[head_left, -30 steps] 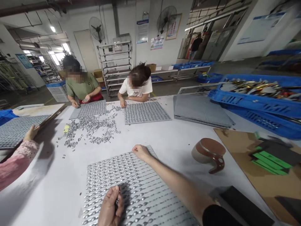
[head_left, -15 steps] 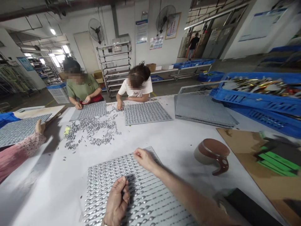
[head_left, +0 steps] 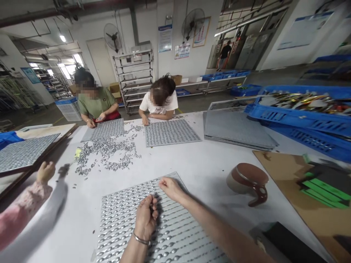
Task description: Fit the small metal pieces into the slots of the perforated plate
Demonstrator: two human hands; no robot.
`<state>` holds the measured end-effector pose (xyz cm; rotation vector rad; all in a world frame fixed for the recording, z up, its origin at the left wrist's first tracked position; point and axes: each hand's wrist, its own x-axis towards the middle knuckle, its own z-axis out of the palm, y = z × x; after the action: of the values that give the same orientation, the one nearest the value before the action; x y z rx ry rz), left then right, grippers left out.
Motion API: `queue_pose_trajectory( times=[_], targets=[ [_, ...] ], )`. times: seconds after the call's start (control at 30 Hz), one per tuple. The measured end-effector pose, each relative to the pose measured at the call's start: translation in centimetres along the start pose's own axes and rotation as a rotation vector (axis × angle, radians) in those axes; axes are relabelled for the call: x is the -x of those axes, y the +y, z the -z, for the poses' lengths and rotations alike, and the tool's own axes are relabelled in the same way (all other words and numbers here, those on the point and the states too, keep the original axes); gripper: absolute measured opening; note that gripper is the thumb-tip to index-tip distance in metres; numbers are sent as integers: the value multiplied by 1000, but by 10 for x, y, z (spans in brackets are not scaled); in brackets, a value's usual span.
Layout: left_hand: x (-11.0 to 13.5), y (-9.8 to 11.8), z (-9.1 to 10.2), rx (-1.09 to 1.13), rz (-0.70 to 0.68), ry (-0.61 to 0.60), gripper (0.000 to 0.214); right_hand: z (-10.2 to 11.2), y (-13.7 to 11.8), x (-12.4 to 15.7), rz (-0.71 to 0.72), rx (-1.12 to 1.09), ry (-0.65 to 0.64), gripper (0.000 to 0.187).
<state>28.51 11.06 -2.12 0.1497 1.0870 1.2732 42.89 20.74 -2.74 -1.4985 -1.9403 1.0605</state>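
A grey moulded tray (head_left: 120, 215) with rows of small silvery metal pieces lies on the white table in front of me. My left hand (head_left: 146, 216) rests over the tray's middle, its fingers curled together as if pinching something too small to name. My right hand (head_left: 170, 187) sits at the tray's far right corner, fingers bent in a loose pinch against the tray. A pile of loose silvery pieces (head_left: 105, 151) lies farther back on the left.
A brown mug (head_left: 248, 182) lies tipped on its side to the right. Cardboard with green strips (head_left: 320, 188) and blue crates (head_left: 301, 113) fill the right side. Two people sit across the table at their own trays (head_left: 170, 132). A pink-sleeved hand (head_left: 45, 171) reaches in at left.
My left hand has slid up the tray towards my right hand, which drew back slightly. The pink-sleeved hand at left moved off its tray down towards the table.
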Motion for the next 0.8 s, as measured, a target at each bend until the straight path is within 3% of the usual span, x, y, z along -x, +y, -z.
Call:
queue_pose_trajectory(
  times=[0.17, 0.37, 0.47, 0.6, 0.67, 0.8],
  targets=[
    [10, 3, 2, 5, 63, 73, 19, -9, 5, -28, -27, 145, 58, 18],
    [20, 3, 1, -11, 53, 70, 23, -10, -4, -29, -60, 212, 88, 18],
    [22, 1, 1, -32, 21, 63, 24, -6, -20, -3, 6, 171, 80, 19],
    [22, -8, 3, -119, -37, 34, 44, -3, -39, 58, 337, 80, -71, 19],
    [25, -12, 2, -204, -34, -15, 57, -1, -43, 84, 438, 98, -141, 20],
    [39, -15, -7, -308, 36, -88, 59, 8, -41, 103, 377, 97, -183, 16]
  ],
)
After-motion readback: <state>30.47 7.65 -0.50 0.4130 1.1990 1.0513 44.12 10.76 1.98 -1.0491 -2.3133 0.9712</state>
